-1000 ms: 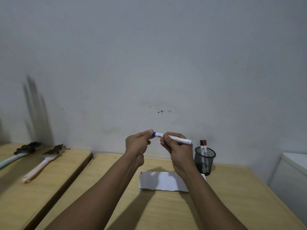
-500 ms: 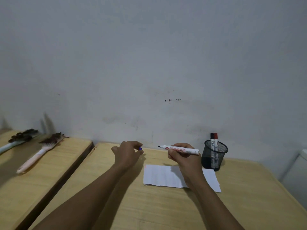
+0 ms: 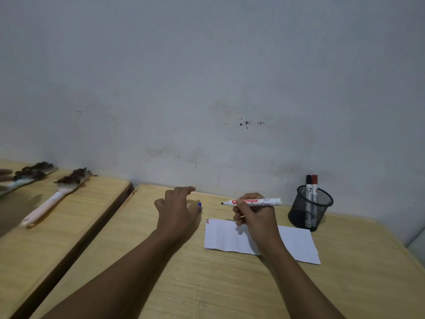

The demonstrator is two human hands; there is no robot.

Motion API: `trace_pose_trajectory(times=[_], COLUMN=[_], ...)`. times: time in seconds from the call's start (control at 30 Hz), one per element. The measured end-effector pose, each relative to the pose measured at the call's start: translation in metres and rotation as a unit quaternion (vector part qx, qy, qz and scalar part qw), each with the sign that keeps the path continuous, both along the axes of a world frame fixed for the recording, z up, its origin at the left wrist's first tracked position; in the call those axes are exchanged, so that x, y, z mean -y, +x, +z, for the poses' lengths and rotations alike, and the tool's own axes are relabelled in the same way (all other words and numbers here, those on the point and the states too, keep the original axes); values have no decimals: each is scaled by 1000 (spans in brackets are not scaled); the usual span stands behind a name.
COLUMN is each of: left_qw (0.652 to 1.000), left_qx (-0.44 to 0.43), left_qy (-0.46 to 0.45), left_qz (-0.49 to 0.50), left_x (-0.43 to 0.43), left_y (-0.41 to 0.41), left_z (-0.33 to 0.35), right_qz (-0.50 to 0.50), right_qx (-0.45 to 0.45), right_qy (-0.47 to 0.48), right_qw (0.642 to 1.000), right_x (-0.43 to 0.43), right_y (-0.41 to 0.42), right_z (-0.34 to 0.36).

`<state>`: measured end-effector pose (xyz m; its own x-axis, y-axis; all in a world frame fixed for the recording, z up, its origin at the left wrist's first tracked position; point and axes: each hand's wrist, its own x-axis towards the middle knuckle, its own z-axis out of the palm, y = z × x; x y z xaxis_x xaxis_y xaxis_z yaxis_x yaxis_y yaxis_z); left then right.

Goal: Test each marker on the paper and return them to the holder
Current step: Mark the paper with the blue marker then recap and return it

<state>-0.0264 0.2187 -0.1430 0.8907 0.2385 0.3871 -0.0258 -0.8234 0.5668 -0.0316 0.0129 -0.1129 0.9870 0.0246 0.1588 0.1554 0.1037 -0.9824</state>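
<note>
white marker (image 3: 257, 202) gripped in right hand (image 3: 255, 215); left hand (image 3: 177, 212) loosely open by blue cap (image 3: 199, 204).

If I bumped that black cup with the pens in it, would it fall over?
Probably fairly easily. The black mesh holder looks light, being see-through wire. The two markers stand tall above its rim and lean to one side, so it may be top-heavy. It would likely slide a bit on the smooth wooden table first.
</note>
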Motion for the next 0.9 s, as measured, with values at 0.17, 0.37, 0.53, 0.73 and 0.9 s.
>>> trace_pose_trajectory(times=[0.17,0.37,0.53,0.73,0.9], left_qw=[998,997,990,983,983], left_qx=[13,-56,-79,-100,-103], left_qy=[51,32,59,88,82], left_qz=[-28,-50,-104,-128,-131], left_x=[3,2,2,2,1], left_y=[-35,-36,-37,-32,-31], left_z=[-7,-12,-13,-14,-14], right_qz=[76,63,51,59,59], right_qx=[-20,19,27,38,37], right_qy=[-120,-250,-246,-256,-268], right_qw=[990,966,967,964,961], right_x=[-14,-25,-23,-25,-26], right_y=[12,24,29,34,33], right_z=[-15,-30,-41,-47,-47])
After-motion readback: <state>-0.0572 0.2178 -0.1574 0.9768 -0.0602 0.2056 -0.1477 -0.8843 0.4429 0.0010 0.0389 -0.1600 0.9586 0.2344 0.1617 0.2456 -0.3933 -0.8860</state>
